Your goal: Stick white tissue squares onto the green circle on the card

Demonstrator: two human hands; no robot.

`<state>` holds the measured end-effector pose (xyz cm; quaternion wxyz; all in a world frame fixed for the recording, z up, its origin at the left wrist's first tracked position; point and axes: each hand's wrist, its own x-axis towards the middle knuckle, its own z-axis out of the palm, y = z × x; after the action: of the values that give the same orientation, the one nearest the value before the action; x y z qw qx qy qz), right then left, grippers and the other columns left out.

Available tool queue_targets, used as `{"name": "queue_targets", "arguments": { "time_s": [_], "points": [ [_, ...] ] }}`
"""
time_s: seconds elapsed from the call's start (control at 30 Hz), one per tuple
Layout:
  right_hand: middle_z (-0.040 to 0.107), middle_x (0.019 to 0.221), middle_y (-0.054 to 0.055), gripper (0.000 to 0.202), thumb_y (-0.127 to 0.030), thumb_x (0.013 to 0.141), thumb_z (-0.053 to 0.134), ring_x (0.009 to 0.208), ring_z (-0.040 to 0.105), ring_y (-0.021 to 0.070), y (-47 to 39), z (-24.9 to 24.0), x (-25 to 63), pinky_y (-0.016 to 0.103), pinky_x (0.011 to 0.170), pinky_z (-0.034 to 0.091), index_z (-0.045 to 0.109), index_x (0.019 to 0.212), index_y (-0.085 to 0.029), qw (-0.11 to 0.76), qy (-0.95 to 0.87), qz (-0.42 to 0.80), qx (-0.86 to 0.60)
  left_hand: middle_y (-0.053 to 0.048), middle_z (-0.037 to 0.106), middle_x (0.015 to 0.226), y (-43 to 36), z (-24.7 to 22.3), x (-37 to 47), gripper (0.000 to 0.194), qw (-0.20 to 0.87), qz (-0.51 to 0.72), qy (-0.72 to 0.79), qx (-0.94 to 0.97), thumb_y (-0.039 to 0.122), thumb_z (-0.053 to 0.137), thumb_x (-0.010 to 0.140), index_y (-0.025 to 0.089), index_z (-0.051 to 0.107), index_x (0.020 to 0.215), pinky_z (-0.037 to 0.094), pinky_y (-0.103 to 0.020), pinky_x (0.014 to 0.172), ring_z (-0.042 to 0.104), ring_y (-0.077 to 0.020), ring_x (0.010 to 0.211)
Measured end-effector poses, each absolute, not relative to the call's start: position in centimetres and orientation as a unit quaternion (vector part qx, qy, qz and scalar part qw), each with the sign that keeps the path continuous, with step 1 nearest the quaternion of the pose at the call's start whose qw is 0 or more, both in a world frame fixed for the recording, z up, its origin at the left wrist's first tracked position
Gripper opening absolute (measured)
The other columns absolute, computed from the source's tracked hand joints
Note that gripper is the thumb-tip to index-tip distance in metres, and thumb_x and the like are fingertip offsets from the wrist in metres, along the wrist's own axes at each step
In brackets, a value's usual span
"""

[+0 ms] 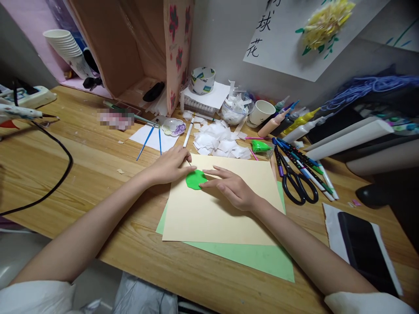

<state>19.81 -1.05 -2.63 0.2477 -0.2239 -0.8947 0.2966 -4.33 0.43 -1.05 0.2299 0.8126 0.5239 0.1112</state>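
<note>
A flat, roundish bright green piece [195, 179] lies near the upper left of a cream sheet [216, 222], which rests over a light green sheet [255, 259]. My left hand [172, 165] is at the piece's upper left edge, its thumb touching the rim and its other fingers curled; a thin dark tip shows by them, too small to make out. From the right, my right hand [232, 187] reaches in with its fingers spread, one fingertip at the green piece's right edge.
Torn white paper [218, 139] and a green lump in plastic [261, 147] lie behind the sheets. Black scissors [297, 185] and pens are to the right, beside a phone [365, 244]. A black cable [67, 152] curves at left; paint bottles [275, 122] stand behind.
</note>
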Motion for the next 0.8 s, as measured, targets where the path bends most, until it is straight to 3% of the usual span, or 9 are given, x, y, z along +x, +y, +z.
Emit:
{"name": "queue_targets", "arguments": {
  "time_s": [0.07,0.17,0.37,0.6,0.8],
  "points": [
    [0.067,0.114,0.008,0.043,-0.030,0.096,0.026,0.120,0.054,0.0196,-1.1,-2.8,19.9,0.046,0.107,0.036,0.066,0.107,-0.018,0.270,-0.901,0.263,-0.213,-0.008,0.048,0.105,-0.1,-0.7,-4.0,0.051,0.246,0.091,0.522,0.812,0.064,0.054,0.072,0.021,0.049,0.099,0.037,-0.038,0.086,0.046,-0.0264,0.102],
    [0.070,0.106,0.009,0.043,-0.026,0.095,0.027,0.117,0.056,0.0195,-1.2,-3.1,20.0,0.044,0.104,0.041,0.067,0.105,-0.016,0.299,-0.904,0.223,-0.209,-0.008,0.044,0.109,-0.8,-0.7,-3.5,0.066,0.243,0.077,0.521,0.814,0.068,0.063,0.060,0.022,0.047,0.104,0.034,-0.041,0.090,0.041,-0.0289,0.107],
    [0.072,0.099,0.006,0.040,-0.023,0.093,0.028,0.111,0.060,0.0185,-1.1,-3.0,19.9,0.043,0.101,0.044,0.067,0.101,-0.018,0.298,-0.921,0.166,-0.187,-0.008,0.043,0.111,-0.7,-1.2,-3.4,0.062,0.255,0.075,0.523,0.810,0.061,0.067,0.060,0.022,0.046,0.104,0.031,-0.042,0.093,0.040,-0.0287,0.109],
    [0.074,0.093,0.003,0.032,-0.018,0.088,0.036,0.107,0.061,0.0181,-1.2,-2.7,19.7,0.040,0.104,0.040,0.063,0.104,-0.016,0.275,-0.947,0.110,-0.123,-0.008,0.045,0.111,-0.5,-0.6,-3.9,0.059,0.283,0.063,0.508,0.811,0.060,0.065,0.064,0.022,0.047,0.106,0.032,-0.039,0.092,0.040,-0.0278,0.108],
    [0.072,0.100,0.003,0.031,-0.020,0.087,0.038,0.107,0.061,0.0186,-1.5,-2.8,19.5,0.039,0.103,0.041,0.060,0.108,-0.015,0.276,-0.952,0.081,-0.104,-0.008,0.044,0.111,-0.3,-0.7,-4.2,0.060,0.285,0.066,0.492,0.820,0.060,0.064,0.065,0.021,0.046,0.106,0.032,-0.039,0.092,0.040,-0.0272,0.109]
  ]
}}
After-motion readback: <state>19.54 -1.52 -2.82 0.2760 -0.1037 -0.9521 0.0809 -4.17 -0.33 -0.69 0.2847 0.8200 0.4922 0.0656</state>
